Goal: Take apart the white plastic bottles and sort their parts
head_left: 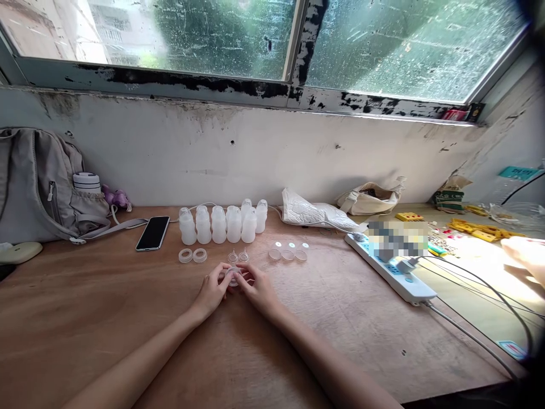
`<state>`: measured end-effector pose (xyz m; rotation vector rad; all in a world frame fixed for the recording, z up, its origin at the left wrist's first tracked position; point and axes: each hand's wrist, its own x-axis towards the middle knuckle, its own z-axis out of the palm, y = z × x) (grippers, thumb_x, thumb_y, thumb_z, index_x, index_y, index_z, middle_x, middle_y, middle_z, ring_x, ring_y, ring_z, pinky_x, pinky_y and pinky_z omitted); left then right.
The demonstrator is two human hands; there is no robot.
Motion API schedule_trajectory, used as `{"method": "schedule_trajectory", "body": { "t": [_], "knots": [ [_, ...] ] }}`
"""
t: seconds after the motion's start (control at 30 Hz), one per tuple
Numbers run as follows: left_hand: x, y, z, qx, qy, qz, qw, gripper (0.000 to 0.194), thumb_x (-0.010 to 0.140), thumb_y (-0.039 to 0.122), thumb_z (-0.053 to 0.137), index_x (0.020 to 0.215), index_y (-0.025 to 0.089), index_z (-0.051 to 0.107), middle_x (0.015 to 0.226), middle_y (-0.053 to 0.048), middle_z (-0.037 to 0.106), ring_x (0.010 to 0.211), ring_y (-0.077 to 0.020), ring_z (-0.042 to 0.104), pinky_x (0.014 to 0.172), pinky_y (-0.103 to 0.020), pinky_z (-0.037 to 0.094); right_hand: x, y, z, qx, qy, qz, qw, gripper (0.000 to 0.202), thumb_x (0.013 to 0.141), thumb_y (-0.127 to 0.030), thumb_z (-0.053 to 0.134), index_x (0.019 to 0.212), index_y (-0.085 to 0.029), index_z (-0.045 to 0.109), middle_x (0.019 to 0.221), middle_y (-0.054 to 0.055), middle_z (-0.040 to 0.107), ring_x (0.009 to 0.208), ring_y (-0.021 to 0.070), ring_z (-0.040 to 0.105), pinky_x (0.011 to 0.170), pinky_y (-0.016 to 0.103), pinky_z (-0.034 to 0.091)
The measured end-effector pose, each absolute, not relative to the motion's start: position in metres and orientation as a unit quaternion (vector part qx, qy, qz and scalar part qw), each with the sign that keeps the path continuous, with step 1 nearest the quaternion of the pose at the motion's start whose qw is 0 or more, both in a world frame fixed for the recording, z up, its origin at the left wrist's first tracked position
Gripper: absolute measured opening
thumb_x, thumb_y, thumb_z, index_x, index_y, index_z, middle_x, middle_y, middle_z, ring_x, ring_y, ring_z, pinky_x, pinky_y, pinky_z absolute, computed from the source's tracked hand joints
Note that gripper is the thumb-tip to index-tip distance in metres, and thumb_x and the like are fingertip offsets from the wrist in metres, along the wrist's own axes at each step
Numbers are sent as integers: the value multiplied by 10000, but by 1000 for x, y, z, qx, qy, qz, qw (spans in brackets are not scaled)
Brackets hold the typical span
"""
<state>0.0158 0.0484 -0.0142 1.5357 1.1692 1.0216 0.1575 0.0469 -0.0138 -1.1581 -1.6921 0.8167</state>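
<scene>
My left hand (214, 288) and my right hand (256, 288) meet at the middle of the wooden table. Between their fingertips they both grip a translucent bottle ring (234, 279), partly covered by the thumbs and fingers. Just beyond the fingers stand two clear bottle nipples (243, 257), side by side. Two more translucent rings (185, 255) lie flat to the left. On the right are three clear round discs (288, 255), with small white pieces (292, 245) behind them. Several frosted baby bottles (218, 227) with clear caps stand upright in a group at the back.
A phone (153, 233) lies left of the bottles, near a grey backpack (40, 182). Behind and right are a white padded bag (310, 211) and a beige pouch (368, 197). A power strip (394, 272) with cables crosses the right side. Another person's hand (525, 254) shows at far right.
</scene>
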Motion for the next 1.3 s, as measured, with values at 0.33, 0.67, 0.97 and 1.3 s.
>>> {"method": "schedule_trajectory", "body": {
  "t": [0.33,0.67,0.97,1.3],
  "knots": [
    [15,41,-8,686,471,392,392,138,808,311,426,758,193,476,460,70,495,360,-77,450,410,-175,346,156,43,-16,-485,-673,338,445,175,779,-294,504,754,-149,599,682,29,639,572,125,558,522,220,435],
    [18,40,-4,643,495,400,426,190,809,378,411,856,200,458,540,36,583,346,-90,481,320,-161,316,155,46,-18,-465,-637,426,444,161,779,-283,498,882,-167,542,690,5,605,514,104,539,461,208,448],
    [18,43,-6,657,493,398,408,241,816,393,401,915,201,510,600,24,592,365,-81,483,320,-157,329,159,47,-18,-459,-636,421,456,203,781,-326,505,883,-166,577,670,-5,576,483,83,503,438,190,427],
    [19,41,-4,658,491,410,399,232,783,400,450,826,183,521,547,38,538,403,-98,501,385,-187,369,160,49,-16,-477,-629,402,464,235,783,-370,497,811,-157,592,693,14,601,515,98,502,450,201,408]
  ]
}}
